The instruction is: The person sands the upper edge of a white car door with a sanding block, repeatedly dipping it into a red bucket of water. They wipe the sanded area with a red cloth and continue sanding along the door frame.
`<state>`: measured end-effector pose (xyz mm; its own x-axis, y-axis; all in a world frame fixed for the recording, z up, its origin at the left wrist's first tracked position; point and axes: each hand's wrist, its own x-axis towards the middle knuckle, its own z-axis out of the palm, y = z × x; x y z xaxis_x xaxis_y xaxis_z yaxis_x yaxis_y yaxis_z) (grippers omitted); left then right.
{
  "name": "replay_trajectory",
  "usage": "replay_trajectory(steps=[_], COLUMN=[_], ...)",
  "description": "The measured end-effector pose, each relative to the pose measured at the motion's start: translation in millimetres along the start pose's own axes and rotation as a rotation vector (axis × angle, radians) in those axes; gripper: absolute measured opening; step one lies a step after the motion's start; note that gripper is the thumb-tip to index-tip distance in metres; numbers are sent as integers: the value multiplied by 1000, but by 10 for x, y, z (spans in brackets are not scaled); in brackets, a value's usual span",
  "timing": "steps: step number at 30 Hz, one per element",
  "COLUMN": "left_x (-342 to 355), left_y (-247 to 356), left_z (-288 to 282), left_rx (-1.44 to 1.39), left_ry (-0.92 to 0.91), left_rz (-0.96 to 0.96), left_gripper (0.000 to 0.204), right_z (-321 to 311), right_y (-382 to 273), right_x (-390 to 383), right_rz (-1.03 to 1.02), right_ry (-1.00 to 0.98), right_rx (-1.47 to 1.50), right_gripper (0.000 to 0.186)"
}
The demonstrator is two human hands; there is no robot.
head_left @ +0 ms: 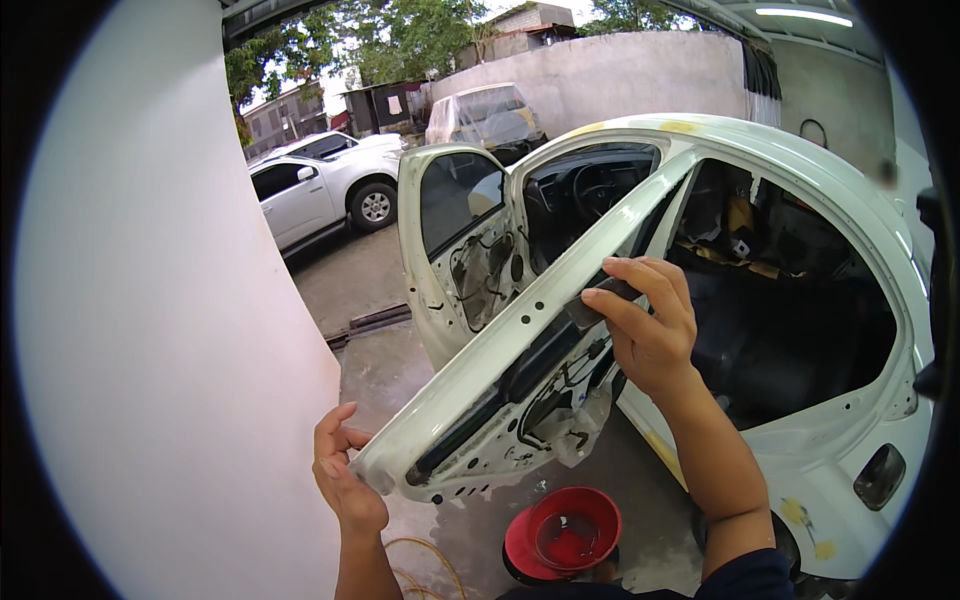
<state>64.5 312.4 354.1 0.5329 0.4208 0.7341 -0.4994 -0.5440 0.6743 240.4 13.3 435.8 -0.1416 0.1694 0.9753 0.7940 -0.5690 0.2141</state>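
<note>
A white car door (470, 385) stands open in front of me, its inner side stripped to bare metal with wiring and clear plastic film showing. My left hand (345, 478) grips the door's near-left end, fingers on the far side and thumb on the near side. Between the thumb and fingers of my right hand (655, 325) is a dark, flat piece like sandpaper (592, 306). It rests by the upper edge of the door, over the dark window slot; its exact kind is unclear.
The white car body (840, 440) with yellowish patches is at right, its front door (425, 270) open beyond. A red bucket (575, 530) holding liquid stands below. A white wall (170, 300) fills the left. A white pickup (320, 190) and plastic-covered vehicle (485, 115) stand behind.
</note>
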Motion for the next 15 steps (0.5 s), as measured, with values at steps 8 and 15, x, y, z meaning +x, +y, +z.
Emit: replay_trajectory(steps=[8,15], left_x=[1,1], left_y=[11,-11], left_z=[6,13], left_rx=[19,-13], left_ry=[17,17], left_rz=[7,10], left_gripper=[85,85], right_z=[209,367], right_y=[-210,-154], right_x=[-260,-343], right_rz=[-45,-43], right_ry=[-75,-47], right_rx=[-3,111], right_gripper=[42,39])
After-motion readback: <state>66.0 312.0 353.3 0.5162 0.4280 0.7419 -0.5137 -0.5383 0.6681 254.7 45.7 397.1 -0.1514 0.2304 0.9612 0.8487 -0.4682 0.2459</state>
